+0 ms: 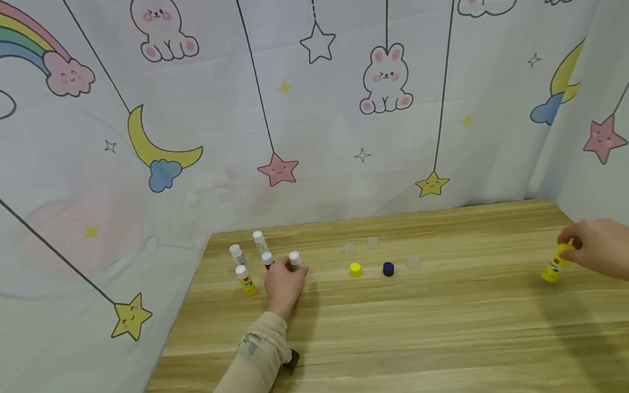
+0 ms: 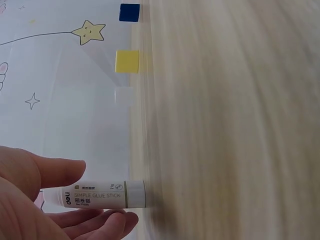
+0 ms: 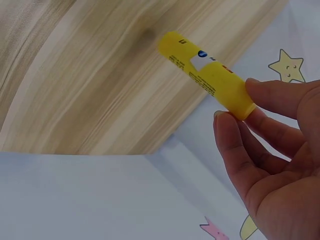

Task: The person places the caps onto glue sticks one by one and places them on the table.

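A white glue stick (image 2: pixel 100 195) stands upright on the wooden table, between my left thumb and fingers. The left hand (image 1: pixel 285 285) surrounds it loosely; a narrow gap shows between thumb and stick in the left wrist view. Around this hand stand two other white glue sticks (image 1: pixel 260 243), a yellow one with a white top (image 1: pixel 246 280) and a partly hidden dark one with a white top (image 1: pixel 267 259). Far to the right, my right hand (image 1: pixel 597 250) pinches a yellow glue stick (image 3: pixel 207 75) by one end between thumb and fingertips, its other end tilted down over the table.
Mid-table lie a yellow cap (image 1: pixel 355 270), a dark blue cap (image 1: pixel 388 269) and several clear caps, one (image 1: pixel 413 261) at the right. A patterned white curtain (image 1: pixel 321 129) hangs behind the table (image 1: pixel 412 336) and along its sides.
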A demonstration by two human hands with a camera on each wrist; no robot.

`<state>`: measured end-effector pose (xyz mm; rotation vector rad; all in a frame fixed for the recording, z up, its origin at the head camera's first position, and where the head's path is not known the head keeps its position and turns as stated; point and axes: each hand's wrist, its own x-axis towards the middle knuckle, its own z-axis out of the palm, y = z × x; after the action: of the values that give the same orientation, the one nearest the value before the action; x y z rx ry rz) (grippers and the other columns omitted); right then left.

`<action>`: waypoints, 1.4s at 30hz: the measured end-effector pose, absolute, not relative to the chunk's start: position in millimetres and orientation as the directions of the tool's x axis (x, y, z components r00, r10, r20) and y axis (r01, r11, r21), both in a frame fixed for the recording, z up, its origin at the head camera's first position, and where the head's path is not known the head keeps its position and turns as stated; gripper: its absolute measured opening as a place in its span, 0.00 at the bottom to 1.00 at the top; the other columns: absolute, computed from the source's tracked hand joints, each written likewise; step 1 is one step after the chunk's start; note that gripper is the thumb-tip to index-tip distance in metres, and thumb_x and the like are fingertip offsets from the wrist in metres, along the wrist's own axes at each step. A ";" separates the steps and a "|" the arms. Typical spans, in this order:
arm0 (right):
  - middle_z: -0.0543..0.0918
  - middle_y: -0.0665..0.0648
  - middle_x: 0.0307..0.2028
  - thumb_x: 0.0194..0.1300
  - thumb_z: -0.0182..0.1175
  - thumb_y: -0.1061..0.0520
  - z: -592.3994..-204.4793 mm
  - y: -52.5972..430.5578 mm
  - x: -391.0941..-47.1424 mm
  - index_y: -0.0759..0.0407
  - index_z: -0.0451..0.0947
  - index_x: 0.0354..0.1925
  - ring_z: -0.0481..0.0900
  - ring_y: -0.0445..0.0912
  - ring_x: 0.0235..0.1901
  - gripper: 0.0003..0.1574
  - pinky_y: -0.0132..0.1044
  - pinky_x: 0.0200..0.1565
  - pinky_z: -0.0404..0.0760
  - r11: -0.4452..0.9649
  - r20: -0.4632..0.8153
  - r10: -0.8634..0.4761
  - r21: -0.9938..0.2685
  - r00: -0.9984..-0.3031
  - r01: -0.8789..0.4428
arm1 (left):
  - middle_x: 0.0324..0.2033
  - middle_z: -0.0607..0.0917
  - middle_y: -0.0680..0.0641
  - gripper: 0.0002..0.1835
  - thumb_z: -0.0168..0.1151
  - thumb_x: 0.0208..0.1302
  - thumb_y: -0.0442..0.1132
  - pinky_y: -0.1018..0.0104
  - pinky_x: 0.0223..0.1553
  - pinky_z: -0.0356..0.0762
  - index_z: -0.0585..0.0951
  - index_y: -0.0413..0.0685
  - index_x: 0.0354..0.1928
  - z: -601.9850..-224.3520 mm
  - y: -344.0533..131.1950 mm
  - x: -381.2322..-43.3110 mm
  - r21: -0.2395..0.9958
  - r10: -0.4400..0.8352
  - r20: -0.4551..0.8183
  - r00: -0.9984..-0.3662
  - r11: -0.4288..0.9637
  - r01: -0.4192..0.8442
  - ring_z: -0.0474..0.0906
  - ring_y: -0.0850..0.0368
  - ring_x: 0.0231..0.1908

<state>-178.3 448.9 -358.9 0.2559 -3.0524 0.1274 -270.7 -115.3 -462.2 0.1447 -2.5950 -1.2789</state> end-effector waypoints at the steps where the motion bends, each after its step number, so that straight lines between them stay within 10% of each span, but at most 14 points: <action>1: 0.80 0.53 0.25 0.54 0.74 0.61 -359.9 449.8 -178.3 0.69 0.84 0.35 0.77 0.48 0.25 0.13 0.48 0.27 0.79 0.984 0.075 -0.160 -0.074 -0.984 -0.165 | 0.34 0.87 0.45 0.13 0.74 0.59 0.40 0.47 0.45 0.77 0.86 0.40 0.41 -461.9 -115.1 -270.3 0.789 -0.197 0.180 -0.964 0.613 0.022 0.82 0.45 0.39; 42: 0.82 0.61 0.27 0.54 0.72 0.63 -372.8 451.7 -172.8 0.72 0.83 0.40 0.80 0.53 0.26 0.17 0.49 0.26 0.80 0.982 -0.005 -0.136 -0.131 -0.991 -0.134 | 0.32 0.86 0.46 0.09 0.73 0.59 0.38 0.51 0.40 0.77 0.86 0.44 0.40 -466.8 -119.6 -271.6 0.812 -0.195 0.180 -0.964 0.583 0.033 0.80 0.48 0.34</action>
<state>-172.8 451.7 -372.8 0.2145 -3.1410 0.2063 -271.6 -119.6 -466.8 0.1339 -2.5648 -1.3229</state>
